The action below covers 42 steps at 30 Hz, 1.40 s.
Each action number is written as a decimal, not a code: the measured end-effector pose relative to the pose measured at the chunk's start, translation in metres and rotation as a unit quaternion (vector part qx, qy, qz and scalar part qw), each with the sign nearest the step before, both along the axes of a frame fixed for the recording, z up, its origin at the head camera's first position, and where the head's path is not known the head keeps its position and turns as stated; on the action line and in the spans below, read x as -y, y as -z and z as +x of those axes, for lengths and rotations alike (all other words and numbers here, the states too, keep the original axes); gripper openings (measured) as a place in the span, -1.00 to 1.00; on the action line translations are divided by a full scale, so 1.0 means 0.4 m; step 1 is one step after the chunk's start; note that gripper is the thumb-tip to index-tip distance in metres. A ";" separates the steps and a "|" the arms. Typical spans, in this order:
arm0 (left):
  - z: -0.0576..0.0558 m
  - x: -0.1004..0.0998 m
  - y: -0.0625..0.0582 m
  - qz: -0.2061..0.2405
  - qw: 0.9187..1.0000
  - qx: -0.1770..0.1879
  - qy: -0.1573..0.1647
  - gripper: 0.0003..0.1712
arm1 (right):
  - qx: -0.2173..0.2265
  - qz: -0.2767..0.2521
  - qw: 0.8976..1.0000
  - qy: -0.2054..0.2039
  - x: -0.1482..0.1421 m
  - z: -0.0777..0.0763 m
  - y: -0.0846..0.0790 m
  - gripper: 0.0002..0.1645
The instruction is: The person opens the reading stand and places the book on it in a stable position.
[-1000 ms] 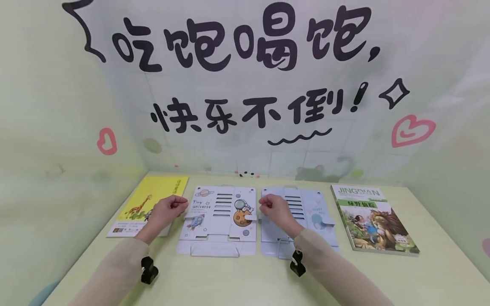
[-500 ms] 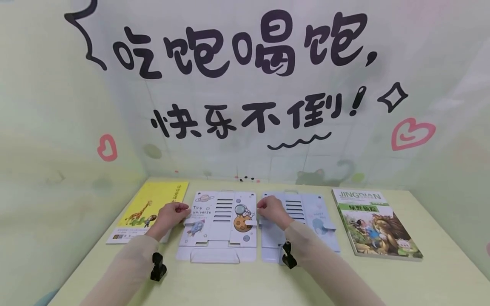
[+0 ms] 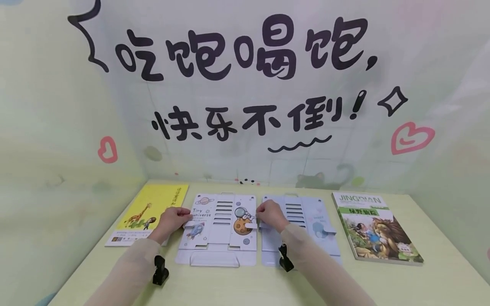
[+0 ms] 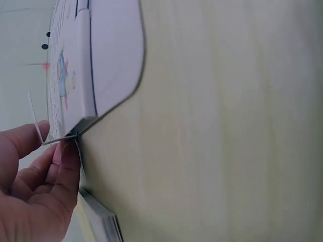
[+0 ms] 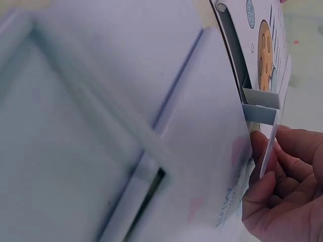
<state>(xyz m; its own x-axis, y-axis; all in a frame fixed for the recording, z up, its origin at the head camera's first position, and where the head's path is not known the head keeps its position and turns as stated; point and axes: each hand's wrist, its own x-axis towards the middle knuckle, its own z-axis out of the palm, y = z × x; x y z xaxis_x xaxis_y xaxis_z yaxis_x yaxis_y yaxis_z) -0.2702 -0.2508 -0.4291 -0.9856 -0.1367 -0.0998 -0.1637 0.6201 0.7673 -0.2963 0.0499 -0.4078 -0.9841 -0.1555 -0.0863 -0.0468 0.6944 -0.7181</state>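
Observation:
A white book stand (image 3: 223, 238) printed with an astronaut and "Tiny universe" lies folded flat on the table. Close to its right lies a pale blue book stand (image 3: 317, 210). My left hand (image 3: 177, 222) is at the white stand's left edge, thumb and fingertips around its bent page clip (image 4: 59, 139). At the gap between the stands, my right hand (image 3: 272, 215) has its fingertips around a thin clip flap (image 5: 269, 148). Which stand that flap belongs to I cannot tell. A clip (image 3: 250, 225) folds over the white stand's right side.
A yellow giraffe book (image 3: 155, 199) lies at the left, partly behind my left hand. On the right is a thick book (image 3: 377, 229) with a lion on its cover. A wall (image 3: 229, 165) with large lettering rises behind the table (image 3: 245, 289).
My left hand has come right to the white stand's edge and its clip. The right hand has shifted slightly left to the gap between the stands. Both stands lie as before.

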 end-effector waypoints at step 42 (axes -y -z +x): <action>0.018 -0.015 -0.009 0.170 0.983 -0.016 -0.073 -0.52 | 0.010 -0.172 0.982 0.076 0.012 0.012 0.017 -0.73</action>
<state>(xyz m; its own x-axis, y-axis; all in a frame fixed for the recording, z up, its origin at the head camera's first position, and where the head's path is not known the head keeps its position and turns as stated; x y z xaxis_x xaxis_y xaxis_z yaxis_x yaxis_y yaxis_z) -0.2630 -0.2447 -0.4253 -0.9612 -0.2408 -0.1345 -0.2051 0.2978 0.9323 -0.2914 0.0449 -0.4145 -0.9968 -0.0306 -0.0743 0.0553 0.4082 -0.9112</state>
